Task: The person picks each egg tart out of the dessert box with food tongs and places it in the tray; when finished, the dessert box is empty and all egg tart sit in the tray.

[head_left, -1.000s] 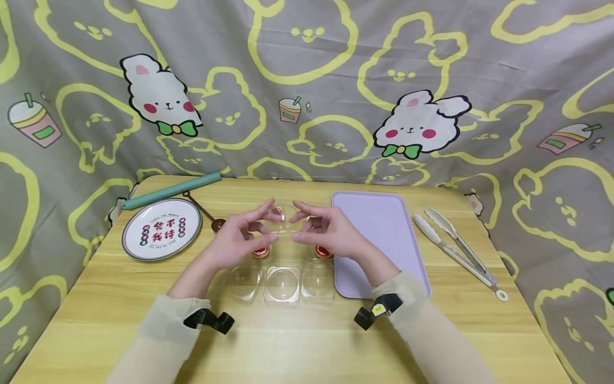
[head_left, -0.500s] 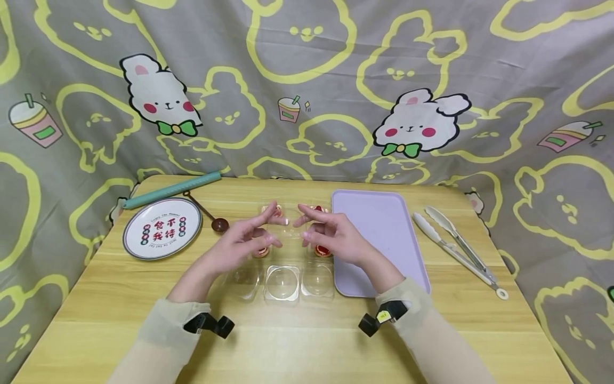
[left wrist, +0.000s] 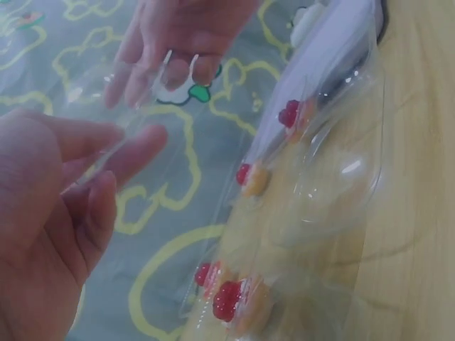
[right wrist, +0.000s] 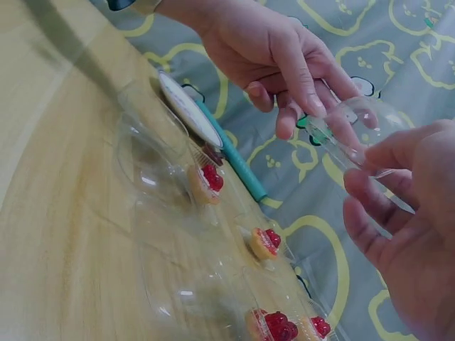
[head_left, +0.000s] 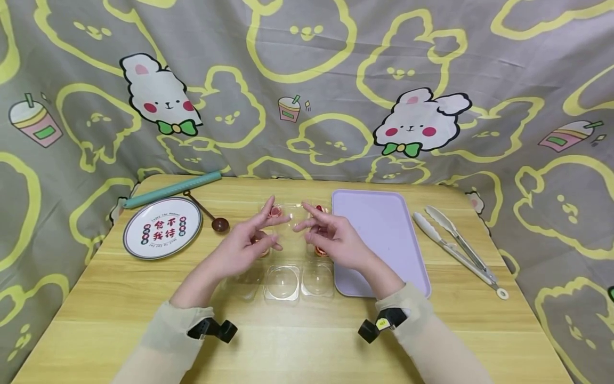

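Between my two hands a clear domed plastic lid [right wrist: 380, 117] is held up above the table. My left hand [head_left: 242, 245] pinches one edge of it between thumb and fingers. From the other side my right hand [head_left: 339, 242] grips the rim, its thumb and fingertips showing in the right wrist view. Below lie several small tarts topped with red berries, such as one tart [right wrist: 206, 183] and another tart [left wrist: 238, 302], in clear plastic packaging. Its domed part [head_left: 282, 282] faces me at the front. The lid's transparency blurs its outline in the head view.
A lilac tray [head_left: 384, 234] lies right of the packaging, with tongs [head_left: 462, 248] beyond it. On the left are a white plate [head_left: 163, 248], a brown spoon [head_left: 219, 225] and a green rolled stick [head_left: 172, 190]. A patterned cloth [head_left: 307, 90] hangs behind the wooden table.
My hands have drawn slightly apart and their fingers have spread and shifted around the lid. The tarts, packaging, tray, plate and tongs have stayed in place.
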Demonstrator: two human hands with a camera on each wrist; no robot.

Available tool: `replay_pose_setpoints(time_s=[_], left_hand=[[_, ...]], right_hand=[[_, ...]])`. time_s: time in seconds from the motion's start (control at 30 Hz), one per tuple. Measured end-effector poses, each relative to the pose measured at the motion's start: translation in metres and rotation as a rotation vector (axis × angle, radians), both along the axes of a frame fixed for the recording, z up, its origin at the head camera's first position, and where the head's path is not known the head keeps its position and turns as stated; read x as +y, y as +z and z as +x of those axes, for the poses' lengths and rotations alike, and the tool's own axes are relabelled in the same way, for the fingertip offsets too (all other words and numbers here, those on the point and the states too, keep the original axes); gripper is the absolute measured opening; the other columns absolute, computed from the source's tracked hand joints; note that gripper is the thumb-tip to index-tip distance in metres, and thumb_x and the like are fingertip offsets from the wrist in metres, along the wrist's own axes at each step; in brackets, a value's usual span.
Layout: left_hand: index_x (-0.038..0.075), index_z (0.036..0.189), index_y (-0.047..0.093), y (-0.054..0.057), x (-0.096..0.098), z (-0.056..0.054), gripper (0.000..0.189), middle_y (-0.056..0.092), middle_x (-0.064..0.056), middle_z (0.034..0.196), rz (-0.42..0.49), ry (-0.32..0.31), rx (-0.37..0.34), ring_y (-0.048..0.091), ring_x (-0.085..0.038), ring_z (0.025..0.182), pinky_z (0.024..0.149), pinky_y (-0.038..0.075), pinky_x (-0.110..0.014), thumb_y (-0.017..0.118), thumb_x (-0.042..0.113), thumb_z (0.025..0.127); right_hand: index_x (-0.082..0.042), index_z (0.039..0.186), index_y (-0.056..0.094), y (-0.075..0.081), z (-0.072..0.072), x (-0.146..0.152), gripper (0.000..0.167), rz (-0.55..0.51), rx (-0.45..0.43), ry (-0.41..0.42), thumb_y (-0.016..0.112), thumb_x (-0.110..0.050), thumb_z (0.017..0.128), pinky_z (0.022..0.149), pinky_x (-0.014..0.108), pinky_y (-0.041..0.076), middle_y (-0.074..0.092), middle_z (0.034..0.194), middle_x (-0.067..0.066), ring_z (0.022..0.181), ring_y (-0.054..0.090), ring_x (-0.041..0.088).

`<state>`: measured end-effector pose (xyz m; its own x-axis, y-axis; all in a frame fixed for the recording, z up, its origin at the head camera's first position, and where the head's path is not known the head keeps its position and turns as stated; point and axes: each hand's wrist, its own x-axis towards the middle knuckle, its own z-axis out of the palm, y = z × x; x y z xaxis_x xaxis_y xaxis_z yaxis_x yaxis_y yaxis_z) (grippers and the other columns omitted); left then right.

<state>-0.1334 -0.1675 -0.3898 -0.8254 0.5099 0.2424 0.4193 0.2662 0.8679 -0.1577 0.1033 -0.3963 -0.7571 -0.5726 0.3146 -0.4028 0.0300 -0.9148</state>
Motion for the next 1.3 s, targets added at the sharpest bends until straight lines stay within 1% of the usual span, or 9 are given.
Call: replay_pose_setpoints(time_s=[0.2,0.23,0.3,0.4,0.5,0.6,0.77,0.87,1.3], left_hand=[[0.008,0.156,0.052,-0.002,0.003,0.003,0.047,0.069,-0.010,0.138,0.012,0.048,0.056,0.076,-0.019,0.083,0.046,0.047,-0.028,0.057,0.007,0.110],[0.007,0.152,0.057,-0.002,0.004,0.003,0.043,0.069,-0.011,0.138,0.000,0.066,0.074,0.076,-0.017,0.090,0.053,0.053,-0.026,0.058,0.008,0.109],[0.009,0.148,0.063,-0.003,0.004,0.004,0.039,0.071,-0.009,0.135,-0.016,0.102,0.087,0.068,-0.009,0.076,0.053,0.050,-0.026,0.059,0.010,0.109],[0.011,0.144,0.067,-0.005,0.005,0.006,0.036,0.072,-0.006,0.133,-0.014,0.131,0.077,0.069,-0.009,0.078,0.052,0.048,-0.026,0.061,0.010,0.109],[0.013,0.146,0.065,-0.006,0.007,0.007,0.037,0.076,-0.002,0.124,-0.004,0.127,0.032,0.064,-0.009,0.065,0.044,0.038,-0.030,0.059,0.012,0.110],[0.013,0.151,0.060,-0.008,0.007,0.008,0.044,0.070,-0.002,0.137,-0.010,0.112,0.003,0.070,-0.011,0.075,0.050,0.048,-0.028,0.065,0.015,0.107],[0.011,0.159,0.048,-0.011,0.007,0.010,0.066,0.057,-0.005,0.153,0.015,0.073,-0.053,0.074,-0.022,0.111,0.082,0.063,-0.032,0.076,0.015,0.100],[0.013,0.161,0.044,-0.011,0.006,0.011,0.069,0.055,-0.007,0.155,0.028,0.063,-0.067,0.074,-0.022,0.112,0.088,0.061,-0.033,0.076,0.016,0.100],[0.023,0.166,0.036,-0.010,-0.004,0.011,0.091,0.057,0.000,0.154,-0.031,0.050,-0.078,0.076,-0.015,0.100,0.084,0.063,-0.041,0.087,0.020,0.091]], right_hand=[[0.002,0.144,0.063,0.003,0.004,0.002,0.038,0.046,-0.027,-0.059,0.057,0.001,0.106,0.051,0.027,0.044,0.078,0.114,0.011,0.080,0.069,0.024],[0.001,0.144,0.063,0.003,0.005,0.002,0.038,0.052,-0.034,-0.068,0.057,0.000,0.107,0.051,0.027,0.043,0.078,0.111,0.010,0.075,0.067,0.022],[-0.002,0.145,0.064,0.004,0.006,0.003,0.038,0.063,-0.043,-0.084,0.057,-0.002,0.108,0.049,0.026,0.040,0.079,0.104,0.009,0.061,0.057,0.015],[-0.002,0.147,0.062,0.004,0.006,0.004,0.039,0.063,-0.059,-0.081,0.056,-0.004,0.109,0.053,0.024,0.044,0.078,0.107,0.015,0.062,0.061,0.016],[0.001,0.149,0.058,0.002,0.006,0.005,0.040,0.051,-0.073,-0.057,0.054,-0.004,0.110,0.059,0.025,0.051,0.073,0.125,0.021,0.080,0.075,0.027],[0.003,0.152,0.053,-0.001,0.006,0.006,0.045,0.036,-0.091,-0.024,0.056,0.000,0.107,0.061,0.027,0.054,0.067,0.138,0.021,0.091,0.075,0.042],[0.003,0.157,0.045,-0.003,0.007,0.007,0.065,0.083,-0.043,0.027,0.071,0.003,0.098,0.078,0.033,0.062,0.062,0.145,0.019,0.091,0.075,0.033],[0.001,0.159,0.042,-0.001,0.009,0.006,0.069,0.113,-0.028,0.035,0.075,-0.002,0.098,0.088,0.038,0.062,0.060,0.148,0.019,0.092,0.075,0.025],[-0.004,0.166,0.025,-0.003,0.015,0.000,0.088,0.101,-0.078,0.068,0.078,-0.001,0.095,0.077,0.034,0.062,0.056,0.151,0.019,0.084,0.075,0.042]])
